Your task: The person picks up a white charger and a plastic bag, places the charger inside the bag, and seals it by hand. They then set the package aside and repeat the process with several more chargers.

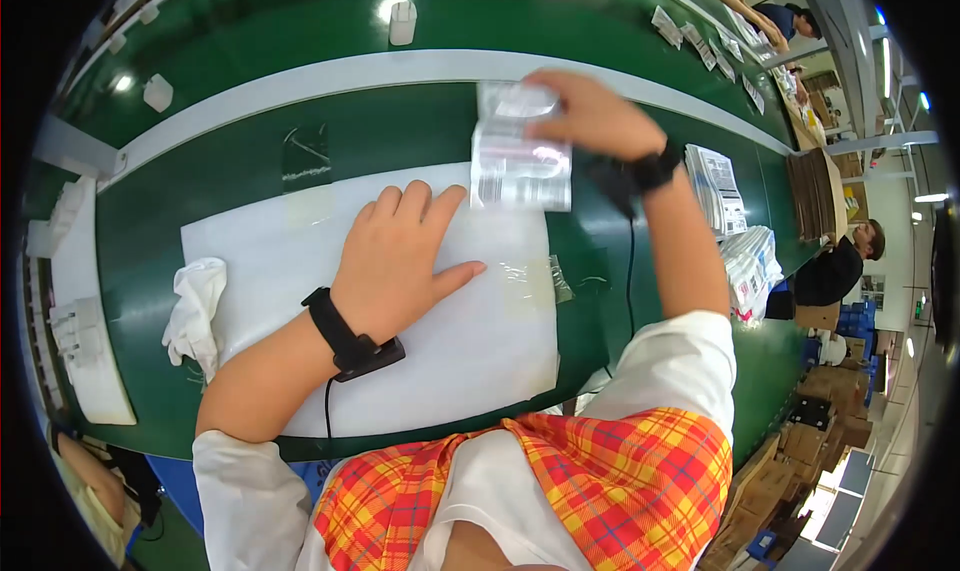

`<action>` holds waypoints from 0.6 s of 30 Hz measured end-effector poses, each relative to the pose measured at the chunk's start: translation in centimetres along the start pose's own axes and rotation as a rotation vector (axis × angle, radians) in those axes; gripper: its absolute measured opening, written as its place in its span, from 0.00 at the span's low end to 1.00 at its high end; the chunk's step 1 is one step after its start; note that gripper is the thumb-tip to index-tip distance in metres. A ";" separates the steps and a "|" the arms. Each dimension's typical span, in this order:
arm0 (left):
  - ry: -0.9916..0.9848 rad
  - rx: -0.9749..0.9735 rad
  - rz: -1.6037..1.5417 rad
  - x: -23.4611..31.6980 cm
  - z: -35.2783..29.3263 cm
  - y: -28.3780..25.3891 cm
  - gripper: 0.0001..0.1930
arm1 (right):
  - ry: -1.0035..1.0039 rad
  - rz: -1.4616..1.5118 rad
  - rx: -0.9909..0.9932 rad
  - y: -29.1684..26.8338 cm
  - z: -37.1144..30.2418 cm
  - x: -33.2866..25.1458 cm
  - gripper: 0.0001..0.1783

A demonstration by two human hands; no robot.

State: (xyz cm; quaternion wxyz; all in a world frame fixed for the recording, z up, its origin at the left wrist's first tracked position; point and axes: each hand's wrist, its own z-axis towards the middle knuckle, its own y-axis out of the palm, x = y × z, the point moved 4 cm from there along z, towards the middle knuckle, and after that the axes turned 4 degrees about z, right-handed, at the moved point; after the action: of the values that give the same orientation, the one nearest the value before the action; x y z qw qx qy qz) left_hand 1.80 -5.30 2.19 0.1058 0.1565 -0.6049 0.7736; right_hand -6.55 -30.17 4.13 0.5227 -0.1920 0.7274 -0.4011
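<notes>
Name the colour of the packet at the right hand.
Silvery grey packet, clearest in the head view.

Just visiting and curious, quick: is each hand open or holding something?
Left hand: open, over the white sheet.
Right hand: holding a silver packet.

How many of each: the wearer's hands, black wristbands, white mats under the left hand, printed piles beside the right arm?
Hands (left hand, right hand): 2
Black wristbands: 2
White mat: 1
Printed piles: 2
Total: 7
</notes>
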 end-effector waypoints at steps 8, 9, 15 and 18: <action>0.004 -0.010 -0.018 -0.1 0.3 1.1 0.28 | 0.477 -0.655 0.328 -14.3 -4.6 15.8 0.30; 0.013 -0.020 -0.027 0.2 0.3 1.2 0.28 | 0.447 -0.761 0.149 -15.7 -8.5 17.6 0.20; -0.002 -0.047 0.010 1.0 0.4 1.1 0.27 | 0.691 -0.746 0.073 -13.7 -21.0 19.9 0.13; 0.039 -0.050 -0.030 0.8 0.5 1.3 0.27 | 0.748 -0.770 0.203 -13.4 -22.4 21.8 0.12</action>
State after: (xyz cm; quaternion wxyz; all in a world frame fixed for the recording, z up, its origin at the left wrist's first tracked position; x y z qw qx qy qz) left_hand 0.70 -6.10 1.45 0.1330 0.1477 -0.6194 0.7595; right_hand -37.14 -44.91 4.37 0.0597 -0.2371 0.6986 -0.6725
